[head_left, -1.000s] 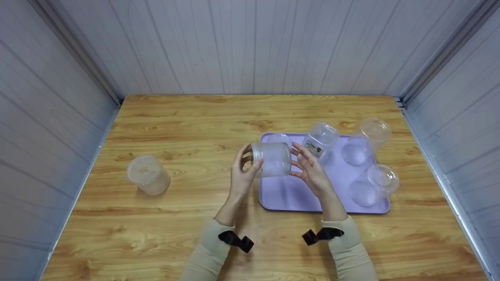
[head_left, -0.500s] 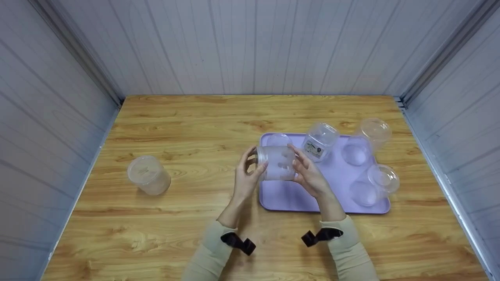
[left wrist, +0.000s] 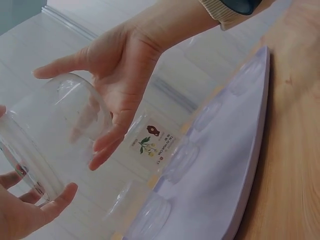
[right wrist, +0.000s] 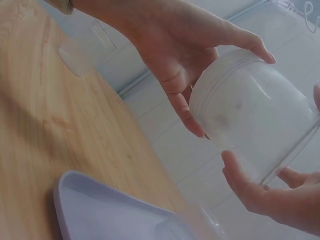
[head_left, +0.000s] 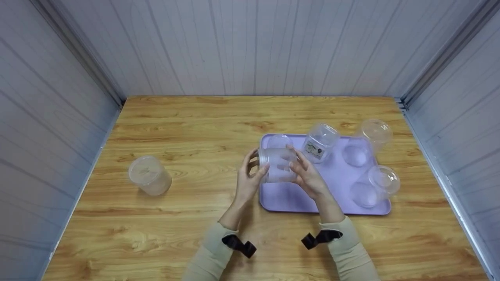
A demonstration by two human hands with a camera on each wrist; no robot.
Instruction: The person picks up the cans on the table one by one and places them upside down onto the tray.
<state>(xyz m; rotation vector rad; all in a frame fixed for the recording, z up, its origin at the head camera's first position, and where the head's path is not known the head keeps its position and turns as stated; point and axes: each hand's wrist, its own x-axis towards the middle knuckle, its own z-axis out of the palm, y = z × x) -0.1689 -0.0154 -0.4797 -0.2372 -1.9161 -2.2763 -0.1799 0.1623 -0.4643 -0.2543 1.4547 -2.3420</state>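
A clear round plastic jar (head_left: 278, 171) with a lid on its left end lies sideways in the air between the two hands, over the left part of the lilac tray (head_left: 289, 205). My left hand (head_left: 247, 183) holds the lid end, with fingers and thumb around its rim. At the base end, my right hand (head_left: 310, 177) grips the jar with curled fingers. The right wrist view shows the screw-lid edge (right wrist: 207, 95) under the left hand's fingers. In the left wrist view the jar's rounded base (left wrist: 75, 102) sits against the right palm.
Other clear jars stand on or by the tray: a labelled squarish jar (head_left: 322, 136), a partly hidden jar (head_left: 280, 140), and jars at the back right (head_left: 375, 132) and front right (head_left: 384, 180). A lidded jar (head_left: 148, 175) stands on the table's left. Walls (head_left: 250, 47) enclose the table.
The jar and both hands have moved slightly right and toward the person. The right hand's fingers, earlier spread at the base end, have closed around the jar.
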